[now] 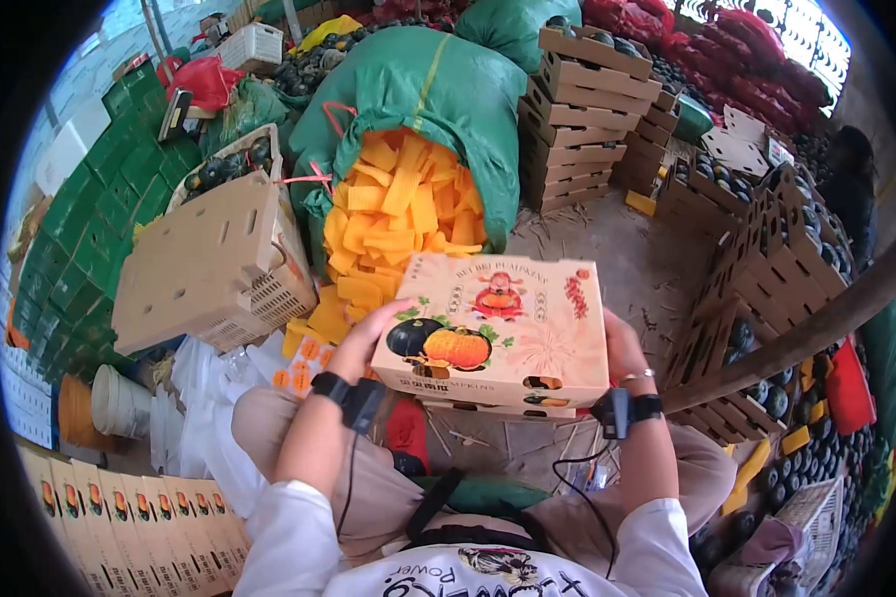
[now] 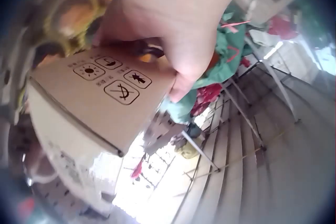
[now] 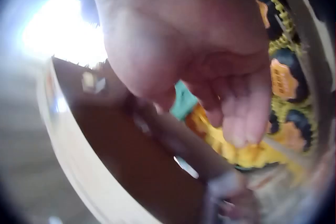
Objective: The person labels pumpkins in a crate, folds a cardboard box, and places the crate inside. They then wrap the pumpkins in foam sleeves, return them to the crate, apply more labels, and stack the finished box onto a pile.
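Note:
A tan carton lid (image 1: 508,323), printed with squashes and lettering, hangs before the person's body. At its left end the left hand (image 1: 363,348) grips it, thumb and fingers spread over the icon-printed end panel in the left wrist view. The right hand (image 1: 622,343) holds the opposite end, its fingers hidden behind the box in the head view. In the right wrist view, the lid's dark inside (image 3: 142,145) lies beside the thumb, and the fingers hang over dark squashes (image 3: 286,79) with orange labels in yellow foam nets.
A green sack (image 1: 413,85) spilling yellow foam nets (image 1: 408,199) stands ahead. Cardboard trays (image 1: 582,119) are stacked behind to the right. A flat brown carton (image 1: 199,264) leans on a crate at the left. A pole (image 1: 767,353) slants across the right side.

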`<state>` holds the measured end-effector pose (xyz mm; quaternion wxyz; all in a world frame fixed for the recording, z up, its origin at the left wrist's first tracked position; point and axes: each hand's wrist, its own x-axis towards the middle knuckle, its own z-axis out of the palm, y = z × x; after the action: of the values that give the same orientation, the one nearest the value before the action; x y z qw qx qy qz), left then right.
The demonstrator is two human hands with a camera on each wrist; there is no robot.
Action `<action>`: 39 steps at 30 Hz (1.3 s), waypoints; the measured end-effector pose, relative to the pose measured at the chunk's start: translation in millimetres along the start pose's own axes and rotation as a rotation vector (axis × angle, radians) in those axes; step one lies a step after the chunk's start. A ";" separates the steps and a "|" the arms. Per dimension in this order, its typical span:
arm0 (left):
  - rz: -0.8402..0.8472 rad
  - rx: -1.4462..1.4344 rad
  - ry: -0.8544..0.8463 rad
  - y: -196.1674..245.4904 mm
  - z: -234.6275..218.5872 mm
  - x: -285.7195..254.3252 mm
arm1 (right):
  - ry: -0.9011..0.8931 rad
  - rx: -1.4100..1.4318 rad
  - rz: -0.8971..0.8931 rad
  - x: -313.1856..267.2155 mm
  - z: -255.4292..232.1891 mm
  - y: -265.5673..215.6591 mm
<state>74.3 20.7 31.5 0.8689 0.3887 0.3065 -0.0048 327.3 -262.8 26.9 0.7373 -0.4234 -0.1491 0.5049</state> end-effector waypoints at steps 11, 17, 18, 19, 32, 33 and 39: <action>-0.189 -0.045 0.137 -76.0 -60.5 19.8 | 0.241 -0.224 -0.068 57.9 -75.7 65.3; -0.043 -0.153 0.255 -126.6 -44.7 14.0 | 0.294 -1.052 0.054 53.2 -81.3 45.6; -0.076 -0.166 0.237 -119.6 -33.9 10.7 | 0.310 -1.284 0.015 51.2 -77.3 42.6; -0.096 0.035 0.323 -114.2 -27.4 12.8 | 0.322 -1.517 -0.028 50.4 -78.7 40.4; 0.416 0.789 0.334 -80.4 -23.8 94.6 | 0.055 -0.349 0.311 19.5 -125.6 67.8; 0.421 0.816 0.331 -78.0 -25.7 98.0 | 0.061 -0.289 0.295 17.5 -126.0 67.7; 0.355 0.752 0.274 -72.9 -12.9 92.6 | 0.240 -0.811 0.302 35.8 -111.9 53.9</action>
<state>124.7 -0.2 -73.8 0.6055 0.7217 0.3244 0.0853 382.4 -277.5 -89.2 0.4419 -0.7508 -0.1848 0.4548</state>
